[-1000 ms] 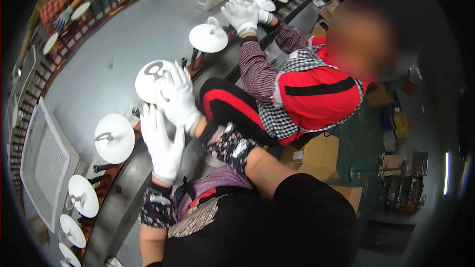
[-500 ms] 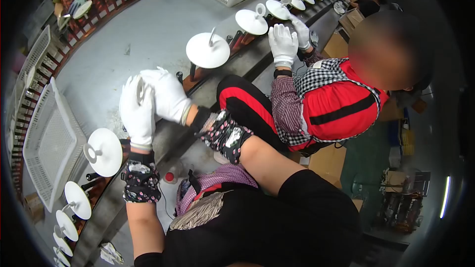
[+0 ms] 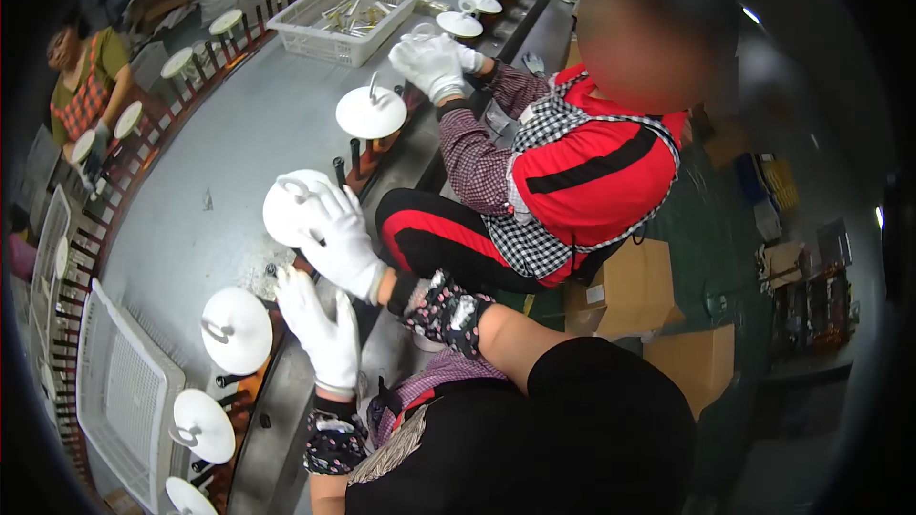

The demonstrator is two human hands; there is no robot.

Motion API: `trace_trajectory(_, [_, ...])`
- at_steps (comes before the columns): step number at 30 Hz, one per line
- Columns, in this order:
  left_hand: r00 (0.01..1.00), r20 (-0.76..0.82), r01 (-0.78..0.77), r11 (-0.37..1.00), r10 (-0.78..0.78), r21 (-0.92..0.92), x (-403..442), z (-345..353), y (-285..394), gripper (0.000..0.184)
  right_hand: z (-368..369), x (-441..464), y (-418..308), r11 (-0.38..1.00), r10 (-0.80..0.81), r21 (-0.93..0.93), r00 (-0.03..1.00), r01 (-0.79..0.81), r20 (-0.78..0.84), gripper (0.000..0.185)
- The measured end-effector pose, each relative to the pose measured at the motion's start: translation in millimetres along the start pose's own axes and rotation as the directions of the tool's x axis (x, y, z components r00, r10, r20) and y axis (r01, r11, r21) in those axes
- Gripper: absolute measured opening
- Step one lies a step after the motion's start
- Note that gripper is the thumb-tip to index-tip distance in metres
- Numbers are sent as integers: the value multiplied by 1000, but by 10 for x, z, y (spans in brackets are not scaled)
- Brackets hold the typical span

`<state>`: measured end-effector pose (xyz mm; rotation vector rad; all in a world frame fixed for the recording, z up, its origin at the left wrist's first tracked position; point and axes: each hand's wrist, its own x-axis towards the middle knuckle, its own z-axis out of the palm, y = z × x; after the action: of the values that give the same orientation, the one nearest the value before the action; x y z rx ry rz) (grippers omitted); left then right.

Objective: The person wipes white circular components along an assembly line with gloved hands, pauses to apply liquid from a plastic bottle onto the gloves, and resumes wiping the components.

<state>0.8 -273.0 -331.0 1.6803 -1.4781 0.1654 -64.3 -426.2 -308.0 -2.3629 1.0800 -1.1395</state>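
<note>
A round white disc point(image 3: 282, 212) with a ring-shaped piece on its face stands at the belt's edge. My white-gloved right hand point(image 3: 342, 246) lies over the disc's right side, its fingers stretched out close to the ring; whether they touch it I cannot tell. Lower down, my gloved left hand point(image 3: 322, 332) is open, thumb and fingers apart, with nothing in it. Nearest to it on the left is another white disc point(image 3: 237, 332) with a curved hook on its face. Beyond my right hand stands a similar disc point(image 3: 370, 114) with an upright hook.
A co-worker point(image 3: 582, 172) sits close on my right, gloved hands point(image 3: 431, 65) at the line. A white basket point(image 3: 348, 19) holds small metal pieces. Another white basket point(image 3: 129, 391) is at the left. A person in a checked apron point(image 3: 86, 100) works across. Cardboard boxes point(image 3: 625, 286) stand behind.
My hands, held together around a ring piece before, have come apart; the left has moved down and right. The disc behind them now shows. The view has turned, and the line's discs appear shifted.
</note>
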Motion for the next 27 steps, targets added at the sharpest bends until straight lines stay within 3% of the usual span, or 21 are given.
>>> trace_trajectory(2, [990,-6,139,990,-139,24,371,73,-107,75,271,180,85,964,-170,-219,983,152,-64,53])
trace_trajectory(3, [996,44,75,996,-77,47,581,97,-275,77,409,297,205,964,-153,-210,987,161,57,52])
trace_trajectory(5, [998,-8,55,993,-55,104,848,255,-588,70,476,399,233,944,-242,-210,967,254,80,43])
trace_trajectory(6, [999,-27,37,987,-33,154,999,311,-651,64,377,472,197,951,-279,-118,957,287,84,39])
trace_trajectory(7, [992,24,126,992,-127,19,1158,313,-694,60,556,631,270,937,-308,201,948,287,83,35])
trace_trajectory(9, [935,165,346,913,-315,-217,1380,264,-791,51,514,726,276,950,-296,193,897,244,327,26])
trace_trajectory(10, [930,241,335,912,-279,-238,1387,198,-910,43,692,728,263,951,-296,203,870,232,395,27])
trace_trajectory(11, [929,173,367,873,-327,-322,1273,122,-922,43,854,731,228,953,-295,211,837,219,460,29])
trace_trajectory(12, [925,95,373,840,-367,-393,1130,58,-902,42,747,619,79,946,-291,257,874,200,390,30])
trace_trajectory(14, [964,-86,223,940,-252,-256,818,-82,-867,40,414,338,-335,913,-203,391,959,112,198,32])
trace_trajectory(15, [973,-150,142,968,-174,-205,683,-161,-785,38,401,195,-386,937,-236,287,966,198,103,33])
trace_trajectory(16, [974,-149,166,986,-168,-26,601,-257,-582,33,421,-27,-397,950,-269,165,963,265,4,34])
trace_trajectory(17, [971,-201,135,990,-127,27,502,-378,-571,34,459,-160,-488,939,-303,182,952,292,36,38])
trace_trajectory(18, [978,-122,173,984,-166,46,439,-538,-268,40,463,-330,-453,932,-330,181,942,315,59,42])
trace_trajectory(20, [958,-214,225,962,-189,154,-39,-206,-346,56,357,-498,-400,907,-418,63,880,415,224,52])
trace_trajectory(21, [959,-141,265,953,-246,143,-105,-242,-128,57,155,-518,-420,908,-416,88,856,409,307,60])
trace_trajectory(22, [991,-103,99,984,-84,145,-227,-215,-110,63,175,-583,-298,900,-428,34,866,435,260,58])
trace_trajectory(24, [999,-10,-54,990,53,-127,-350,-184,4,69,252,-569,-73,891,-314,-303,941,338,125,54])
trace_trajectory(25, [996,25,-78,994,80,-75,-270,-163,81,74,96,-428,-107,975,-190,-125,981,185,-36,50])
trace_trajectory(26, [996,40,-77,993,80,-85,-179,-188,143,72,-64,-250,-133,991,-108,-90,988,99,-111,51])
trace_trajectory(27, [998,32,-47,997,49,-59,-53,-186,176,72,-188,-27,-144,997,-46,-59,999,45,-13,51])
